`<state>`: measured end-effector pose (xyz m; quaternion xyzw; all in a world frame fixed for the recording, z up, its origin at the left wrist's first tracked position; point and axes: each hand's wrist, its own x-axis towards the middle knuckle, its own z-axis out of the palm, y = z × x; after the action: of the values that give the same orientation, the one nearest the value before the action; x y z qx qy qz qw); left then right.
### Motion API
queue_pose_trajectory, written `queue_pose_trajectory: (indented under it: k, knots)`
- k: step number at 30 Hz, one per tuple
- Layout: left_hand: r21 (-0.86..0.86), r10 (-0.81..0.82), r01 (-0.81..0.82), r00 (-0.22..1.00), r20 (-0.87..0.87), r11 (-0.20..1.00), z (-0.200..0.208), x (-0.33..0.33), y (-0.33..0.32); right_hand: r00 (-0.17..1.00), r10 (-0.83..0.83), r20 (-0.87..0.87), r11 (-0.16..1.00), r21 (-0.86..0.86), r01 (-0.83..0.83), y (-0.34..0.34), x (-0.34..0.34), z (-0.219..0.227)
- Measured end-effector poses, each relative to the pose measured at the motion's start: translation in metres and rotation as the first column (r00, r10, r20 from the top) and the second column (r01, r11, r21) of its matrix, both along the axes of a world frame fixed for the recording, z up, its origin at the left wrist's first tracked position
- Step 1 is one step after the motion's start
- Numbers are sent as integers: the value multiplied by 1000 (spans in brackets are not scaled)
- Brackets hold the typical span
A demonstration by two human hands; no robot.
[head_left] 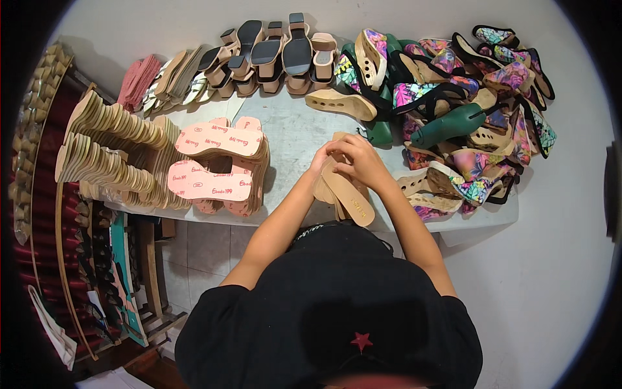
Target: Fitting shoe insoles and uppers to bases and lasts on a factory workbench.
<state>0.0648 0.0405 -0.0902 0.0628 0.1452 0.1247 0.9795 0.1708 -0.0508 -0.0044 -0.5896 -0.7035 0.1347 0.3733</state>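
Both my hands meet over the front middle of a grey worktable (291,129). My right hand (363,162) grips the upper end of a tan shoe insole (353,198) that slants down toward me. My left hand (322,157) holds the same insole from the left side. Under it I hold or rest on a small stack of similar tan insoles (322,191); which one I cannot tell.
Pink insoles (217,162) are stacked at the left beside rows of beige wedge soles (110,142). Black-topped heeled soles (272,55) line the back. A heap of floral uppers and green lasts (453,117) fills the right. A rack of shoe parts (97,259) stands lower left.
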Motion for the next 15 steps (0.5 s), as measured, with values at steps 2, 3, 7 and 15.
queue_pose_trajectory:
  k: [2, 3, 7, 15]
  knots:
    - [22, 17, -15, 997, -73, 1000, 24, 0, -8, 1000, -4, 14, 999, 32, 3, -1, 1, -3]
    - [34, 27, -23, 994, -108, 999, 29, 0, -9, 1000, -5, 28, 998, 63, 3, -1, 2, -6]
    - [54, -12, 12, 1000, -2, 998, 15, -4, -1, 999, 15, 35, 990, 142, -20, 2, 1, -16]
    - [197, 29, -16, 998, -63, 980, 20, -5, 4, 993, -17, -114, 1000, -15, 15, 2, 0, -18]
